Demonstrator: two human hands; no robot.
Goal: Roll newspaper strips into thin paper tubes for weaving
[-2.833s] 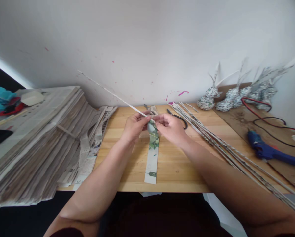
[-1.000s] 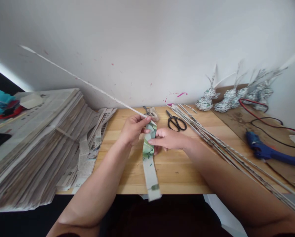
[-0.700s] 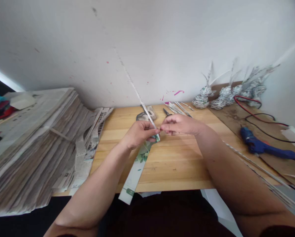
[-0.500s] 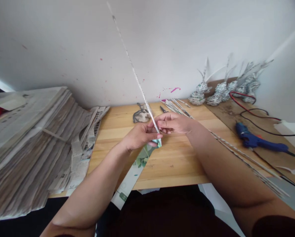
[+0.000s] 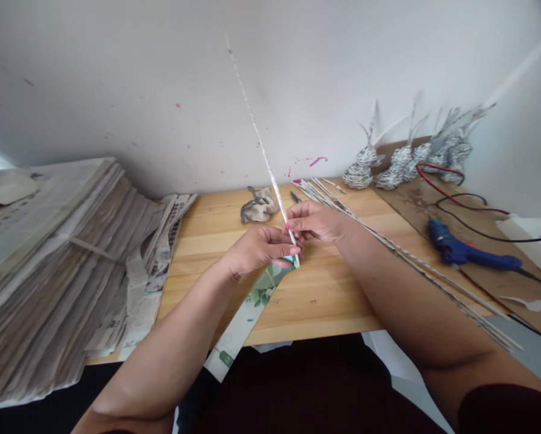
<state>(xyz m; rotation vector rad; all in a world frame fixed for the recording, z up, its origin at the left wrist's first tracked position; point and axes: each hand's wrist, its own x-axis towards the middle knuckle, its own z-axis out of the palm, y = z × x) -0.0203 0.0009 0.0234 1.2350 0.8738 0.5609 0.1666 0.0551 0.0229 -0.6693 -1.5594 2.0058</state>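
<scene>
Currently, left hand point(image 5: 263, 250) grip closed, pinching strip point(image 5: 247, 310) and lower end of stick point(image 5: 263, 147). Right hand point(image 5: 313, 221) grip closed on stick just above. Strip slants down past bench point(image 5: 333, 295) edge; stick tilts up toward wall. Rag point(image 5: 259, 206) on bench beyond hands.

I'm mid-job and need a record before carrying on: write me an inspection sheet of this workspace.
Surface: wooden table, small dark marks.
Job's things: paper stick, slanting up; patterned strip at its lower end, overhanging the front edge.
Clutter: newspaper stack, rag, spare sticks, glue gun.
Grippers: left hand and right hand both pinch the stick.
Cables: red and black, curving across the right side.
Surroundings: pink-splashed wall; woven paper figures, back right.
</scene>
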